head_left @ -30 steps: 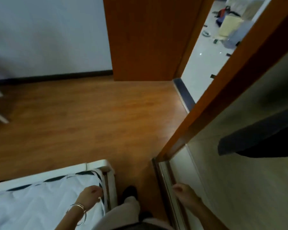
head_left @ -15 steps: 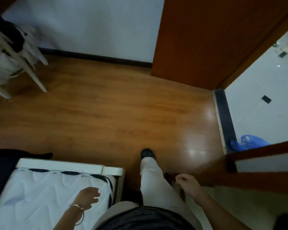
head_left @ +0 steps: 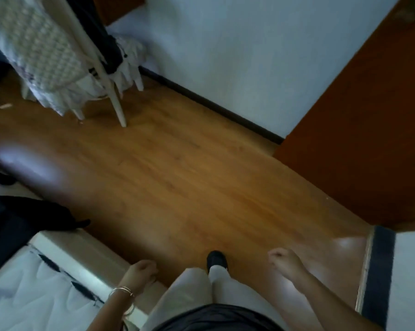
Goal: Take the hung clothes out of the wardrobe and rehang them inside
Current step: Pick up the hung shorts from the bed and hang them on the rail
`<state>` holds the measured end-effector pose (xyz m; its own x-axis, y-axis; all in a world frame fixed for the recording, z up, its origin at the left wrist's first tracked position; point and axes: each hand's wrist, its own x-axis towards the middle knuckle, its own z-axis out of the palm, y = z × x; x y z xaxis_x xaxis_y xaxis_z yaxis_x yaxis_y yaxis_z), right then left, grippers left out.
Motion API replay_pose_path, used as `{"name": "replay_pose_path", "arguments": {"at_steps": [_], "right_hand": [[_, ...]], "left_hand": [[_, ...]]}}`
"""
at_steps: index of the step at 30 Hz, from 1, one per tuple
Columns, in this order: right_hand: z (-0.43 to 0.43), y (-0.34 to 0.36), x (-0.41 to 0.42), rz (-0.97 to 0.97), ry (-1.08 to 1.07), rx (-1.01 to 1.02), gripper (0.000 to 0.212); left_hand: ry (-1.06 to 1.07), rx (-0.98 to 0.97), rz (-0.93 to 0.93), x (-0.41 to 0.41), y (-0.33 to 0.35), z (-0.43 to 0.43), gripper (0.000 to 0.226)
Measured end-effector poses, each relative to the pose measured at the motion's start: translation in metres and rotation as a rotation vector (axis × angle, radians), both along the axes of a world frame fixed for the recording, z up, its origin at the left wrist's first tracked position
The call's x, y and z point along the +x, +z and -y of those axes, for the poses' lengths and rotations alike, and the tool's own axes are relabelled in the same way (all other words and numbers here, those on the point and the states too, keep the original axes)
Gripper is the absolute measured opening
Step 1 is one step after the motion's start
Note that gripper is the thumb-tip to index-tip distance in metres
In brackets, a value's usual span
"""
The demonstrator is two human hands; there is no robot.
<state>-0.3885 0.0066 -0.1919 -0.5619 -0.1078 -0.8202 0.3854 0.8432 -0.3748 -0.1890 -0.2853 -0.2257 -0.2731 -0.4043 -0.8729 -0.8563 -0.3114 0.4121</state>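
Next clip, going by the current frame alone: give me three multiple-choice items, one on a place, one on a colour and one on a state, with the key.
1. Where does the dark garment lie?
A. on the floor by the door
B. on the bed
C. on the white rack

2. What colour is the shoe?
A. black
B. red
C. white

3. What do the left hand and right hand hold?
A. a hanger each
B. one shirt between them
C. nothing

Key: B, it drapes over the bed's far end at the left. A, its toe shows black. C, both hang loosely curled and empty.
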Motion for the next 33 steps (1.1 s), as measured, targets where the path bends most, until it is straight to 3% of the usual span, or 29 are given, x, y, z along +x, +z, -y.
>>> {"name": "replay_pose_path", "arguments": {"at_steps": [5,11,15,19,23,26,29,33], "right_hand": [[0.094,-0.004,-0.089,0.010,0.157,-0.002,0.019],[0.263,0.001,-0.133,0.021,0.301,-0.099,0.028],[0.349,0.000,-0.129,0.077,0.456,0.020,0.028],[0.433,-0.004,-0.131,0.042,0.623,0.076,0.025],[0.522,0.008,-0.141,0.046,0.630,0.032,0.013],[0.583,0.004,-0.157,0.015,0.694,0.057,0.019],[0.646,-0.014,-0.174,-0.016,0.834,0.165,0.026],[0.757,-0.027,-0.177,-0.005,0.994,0.249,0.015]], "left_hand": [[0.205,-0.121,-0.046,-0.014,0.013,0.047,0.019],[0.583,0.025,0.088,0.012,-0.003,0.103,0.030],[0.824,0.148,0.141,0.021,-0.008,0.160,0.023],[0.941,0.072,0.086,0.020,-0.007,0.242,0.023],[1.014,-0.019,-0.006,0.011,0.001,0.310,0.013],[1.057,-0.037,-0.075,0.003,0.005,0.355,0.012],[1.152,0.029,-0.026,0.005,-0.005,0.397,0.012],[1.288,0.076,0.090,0.012,-0.015,0.445,0.013]]}}
